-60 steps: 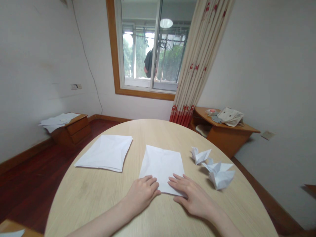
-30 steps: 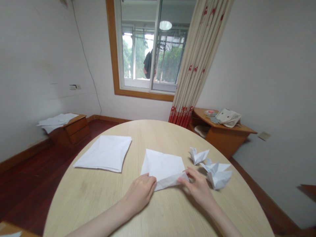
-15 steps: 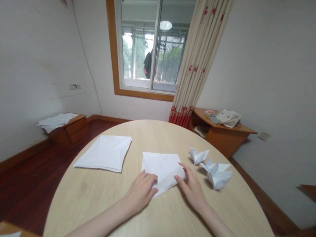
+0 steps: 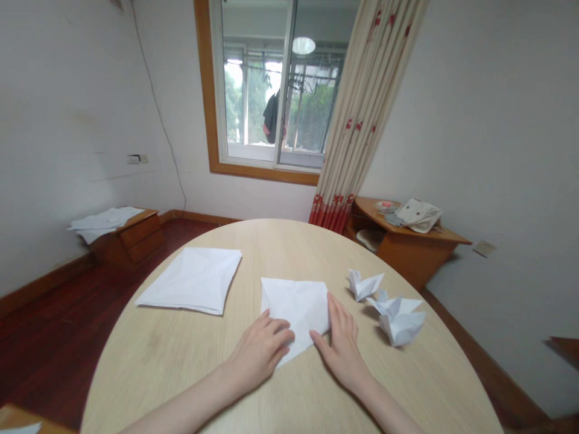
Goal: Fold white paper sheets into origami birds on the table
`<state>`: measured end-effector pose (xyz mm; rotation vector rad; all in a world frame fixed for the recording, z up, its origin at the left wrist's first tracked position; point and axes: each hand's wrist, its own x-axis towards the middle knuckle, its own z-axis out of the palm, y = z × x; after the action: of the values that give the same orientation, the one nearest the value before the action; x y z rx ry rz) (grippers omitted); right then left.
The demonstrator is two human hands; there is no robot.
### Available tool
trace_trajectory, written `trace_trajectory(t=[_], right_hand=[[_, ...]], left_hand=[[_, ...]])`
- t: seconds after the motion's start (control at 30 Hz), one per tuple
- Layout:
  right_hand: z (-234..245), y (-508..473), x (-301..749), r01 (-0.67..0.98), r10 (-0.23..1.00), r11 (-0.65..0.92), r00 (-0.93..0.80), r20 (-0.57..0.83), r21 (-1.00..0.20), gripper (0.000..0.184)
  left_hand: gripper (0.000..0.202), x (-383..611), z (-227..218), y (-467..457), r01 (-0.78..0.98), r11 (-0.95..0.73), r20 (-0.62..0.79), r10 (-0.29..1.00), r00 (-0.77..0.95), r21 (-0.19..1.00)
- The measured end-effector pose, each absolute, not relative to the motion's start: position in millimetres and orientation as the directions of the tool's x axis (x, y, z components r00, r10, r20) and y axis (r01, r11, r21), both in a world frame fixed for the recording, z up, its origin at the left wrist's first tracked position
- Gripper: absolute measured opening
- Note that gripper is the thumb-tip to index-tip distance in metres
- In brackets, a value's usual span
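Observation:
A partly folded sheet of white paper (image 4: 296, 301) lies on the table in front of me. My left hand (image 4: 260, 349) rests on its lower left part, fingers loosely bent and apart, pressing it down. My right hand (image 4: 340, 343) is at the right edge, its fingers stretched along that edge and its thumb apart on the lower side. The paper's lower left corner is hidden under my left hand. To the right of my right hand stand folded white paper figures, a smaller one (image 4: 364, 285) and a larger winged one (image 4: 400, 322).
A stack of white paper sheets (image 4: 190, 280) lies at the left on the round wooden table (image 4: 181, 367). Beyond the table are a low drawer cabinet (image 4: 142, 235) with papers on it, a corner cabinet (image 4: 407, 256) with a cloth bag (image 4: 418, 216), and a curtain (image 4: 357, 120) by the window.
My right hand has moved slightly left, and the paper's right corner now lies further in. My left hand has shifted slightly right on the sheet.

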<state>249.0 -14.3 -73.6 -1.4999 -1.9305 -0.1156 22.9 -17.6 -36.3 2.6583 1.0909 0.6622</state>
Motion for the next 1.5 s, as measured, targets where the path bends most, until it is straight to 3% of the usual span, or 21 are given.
trace_trajectory(t=[0.27, 0.67, 1.03, 1.5], right_hand=[[-68.2, -18.8, 240.7, 0.918, 0.829, 0.296, -0.109, 0.549, -0.265, 0.081], [-64.1, -20.7, 238.9, 0.925, 0.846, 0.300, -0.146, 0.513, -0.232, 0.092], [-71.6, -13.8, 243.1, 0.960, 0.849, 0.213, -0.089, 0.520, -0.184, 0.092], [-74.9, -10.5, 243.2, 0.969, 0.846, 0.187, -0.076, 0.527, -0.161, 0.084]], left_hand=[[0.023, 23.6, -39.1, -19.2, 0.633, -0.736, 0.337, 0.675, 0.656, 0.242], [0.038, 22.3, -25.0, -26.5, 0.631, -0.737, 0.147, 0.671, 0.727, 0.242], [0.054, 16.9, -19.4, -23.6, 0.583, -0.783, 0.129, 0.615, 0.778, 0.218], [0.065, 20.4, -17.6, -26.4, 0.640, -0.700, -0.012, 0.671, 0.741, 0.316]])
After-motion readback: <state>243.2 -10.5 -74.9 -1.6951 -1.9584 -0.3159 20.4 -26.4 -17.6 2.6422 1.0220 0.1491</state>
